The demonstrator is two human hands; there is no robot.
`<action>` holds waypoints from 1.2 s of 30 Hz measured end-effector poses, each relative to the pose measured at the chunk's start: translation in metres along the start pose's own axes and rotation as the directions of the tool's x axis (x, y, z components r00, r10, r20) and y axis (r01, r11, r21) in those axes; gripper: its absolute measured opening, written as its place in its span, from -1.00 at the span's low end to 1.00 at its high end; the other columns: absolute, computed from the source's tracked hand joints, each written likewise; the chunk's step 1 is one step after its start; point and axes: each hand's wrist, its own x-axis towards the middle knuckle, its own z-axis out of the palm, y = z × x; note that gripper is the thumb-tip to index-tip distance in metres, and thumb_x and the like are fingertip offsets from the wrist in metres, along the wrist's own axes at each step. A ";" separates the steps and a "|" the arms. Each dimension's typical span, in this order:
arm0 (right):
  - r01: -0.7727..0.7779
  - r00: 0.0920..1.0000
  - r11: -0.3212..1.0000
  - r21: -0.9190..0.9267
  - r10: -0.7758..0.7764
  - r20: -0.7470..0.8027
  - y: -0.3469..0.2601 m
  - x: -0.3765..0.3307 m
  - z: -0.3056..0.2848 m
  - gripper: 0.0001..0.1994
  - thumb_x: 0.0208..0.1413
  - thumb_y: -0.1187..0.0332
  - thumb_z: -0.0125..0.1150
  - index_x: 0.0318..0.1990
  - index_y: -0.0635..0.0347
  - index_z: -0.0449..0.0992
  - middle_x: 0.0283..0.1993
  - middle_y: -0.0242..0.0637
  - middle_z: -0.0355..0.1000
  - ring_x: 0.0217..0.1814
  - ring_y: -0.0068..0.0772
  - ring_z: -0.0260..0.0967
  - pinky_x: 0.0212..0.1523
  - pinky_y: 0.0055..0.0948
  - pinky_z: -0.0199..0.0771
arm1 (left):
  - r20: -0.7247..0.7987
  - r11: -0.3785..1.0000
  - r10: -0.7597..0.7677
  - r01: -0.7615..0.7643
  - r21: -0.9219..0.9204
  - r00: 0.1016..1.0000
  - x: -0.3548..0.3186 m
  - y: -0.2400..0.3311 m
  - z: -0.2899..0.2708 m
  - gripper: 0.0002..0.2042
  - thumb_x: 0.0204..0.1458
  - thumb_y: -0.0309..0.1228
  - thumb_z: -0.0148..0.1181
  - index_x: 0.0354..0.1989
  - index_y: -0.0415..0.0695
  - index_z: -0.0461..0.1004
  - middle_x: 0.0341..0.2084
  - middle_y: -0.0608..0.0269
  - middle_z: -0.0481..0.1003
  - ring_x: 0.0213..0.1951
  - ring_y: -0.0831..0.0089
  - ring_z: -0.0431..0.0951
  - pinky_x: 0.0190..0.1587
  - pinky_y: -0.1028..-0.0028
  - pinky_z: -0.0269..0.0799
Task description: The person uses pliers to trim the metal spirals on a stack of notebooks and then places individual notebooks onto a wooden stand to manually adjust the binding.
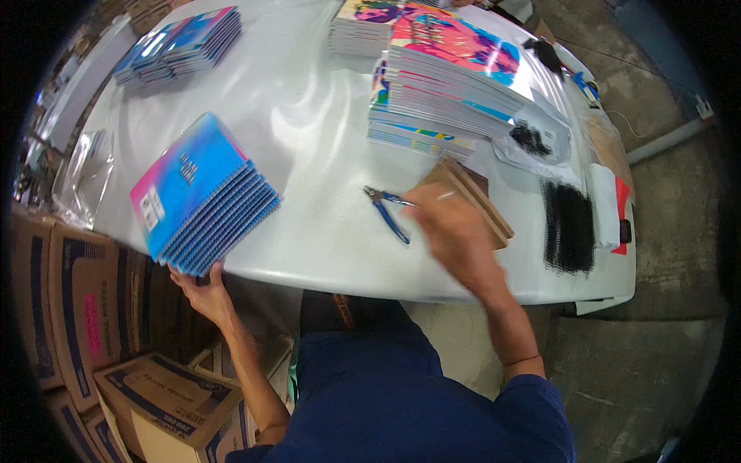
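My left hand (202,292) grips the near end of a fanned stack of blue and pink spiral-bound notebooks (193,181), at the table's front left edge. Its thumb shows at the edge, while the other fingers are partly hidden under the stack. My right hand (457,231) is blurred by motion over the table's front middle. By its fingertips are small cutting pliers (384,204) with blue handles, spread apart on the white tabletop. One handle reaches the fingers, but whether they hold it is unclear. A brown block (478,197), wood or cardboard, lies just beyond that hand.
Tall stacks of colourful notebooks (455,46) stand at the back right, and more blue notebooks (181,42) at the back left. Black spiral coils (569,228) lie at the right. Clear plastic (83,177) hangs at the left edge. Cardboard boxes (166,393) are stacked below left.
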 end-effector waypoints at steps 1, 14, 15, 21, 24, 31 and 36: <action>0.043 0.999 0.999 -0.016 -0.043 -0.003 -0.007 -0.004 0.025 -0.79 0.04 0.39 0.29 -0.20 0.29 0.50 -0.02 0.00 0.45 0.02 -0.07 0.44 0.00 -0.25 0.45 | -0.007 0.999 0.004 -0.004 0.046 1.000 0.009 -0.004 0.001 -0.08 -0.19 -0.30 0.49 0.38 -0.14 0.06 0.26 -0.07 0.25 0.34 -0.01 0.12 0.33 0.13 0.05; 0.290 0.950 0.878 -0.381 -0.216 0.224 -0.009 -0.005 0.115 -0.54 0.07 0.34 0.17 0.14 0.27 0.36 -0.02 0.01 0.33 0.00 -0.09 0.33 -0.01 0.02 0.36 | 0.012 0.982 -0.103 0.100 0.163 0.995 0.070 -0.012 -0.004 0.04 -0.34 -0.37 0.52 0.40 -0.01 0.00 0.32 0.04 0.19 0.38 -0.22 -0.09 0.33 0.03 -0.01; 0.292 0.953 0.872 -0.393 -0.229 0.200 -0.003 -0.010 0.118 -0.55 0.07 0.33 0.17 0.14 0.24 0.37 -0.04 -0.02 0.34 -0.04 -0.11 0.34 -0.03 0.00 0.37 | 0.011 0.983 -0.076 0.073 0.166 0.997 0.073 -0.012 -0.006 0.04 -0.33 -0.33 0.52 0.40 0.01 0.00 0.33 0.02 0.16 0.38 -0.23 -0.10 0.33 0.03 0.01; 0.206 0.945 0.909 -0.363 -0.088 0.316 -0.013 0.017 0.102 -0.58 0.12 0.20 0.17 0.11 0.15 0.39 -0.10 -0.10 0.36 -0.08 -0.13 0.34 -0.09 -0.07 0.38 | -0.118 0.960 0.011 0.023 0.281 0.993 0.076 -0.005 -0.009 -0.03 -0.17 -0.24 0.44 0.42 -0.01 -0.08 0.40 0.10 0.00 0.39 -0.21 -0.14 0.35 -0.07 -0.13; 0.310 0.933 0.906 -0.289 -0.231 0.276 -0.045 0.062 0.070 -0.61 0.12 0.17 0.18 0.07 0.11 0.41 -0.12 -0.14 0.36 -0.08 -0.16 0.34 -0.07 -0.08 0.37 | -0.179 0.872 0.460 -0.405 0.274 0.870 0.075 0.038 -0.011 -0.28 -0.04 -0.16 0.34 0.34 0.12 0.19 0.37 0.11 0.07 0.40 -0.16 -0.14 0.33 -0.10 -0.13; 0.859 0.446 0.282 -0.427 -0.822 0.354 -0.104 0.184 0.040 -0.61 0.04 0.25 0.27 0.04 0.05 0.40 -0.05 -0.33 0.37 0.15 -0.39 0.25 0.30 -0.14 0.13 | 0.254 0.654 0.638 -0.686 0.319 0.727 0.109 0.108 0.014 -0.60 0.05 0.04 0.15 0.04 0.24 0.55 0.25 0.33 0.31 0.32 -0.01 0.13 0.33 -0.13 -0.15; 0.914 0.270 0.066 -0.400 -0.835 0.479 -0.115 0.206 0.052 -0.60 -0.05 0.40 0.30 0.00 0.02 0.40 -0.01 -0.43 0.39 0.20 -0.49 0.23 0.38 -0.18 0.06 | 0.403 0.679 0.566 -0.684 0.266 0.719 0.114 0.104 0.021 -0.61 0.10 0.08 0.06 0.01 0.26 0.58 0.14 0.44 0.44 0.31 0.11 0.19 0.35 -0.06 -0.14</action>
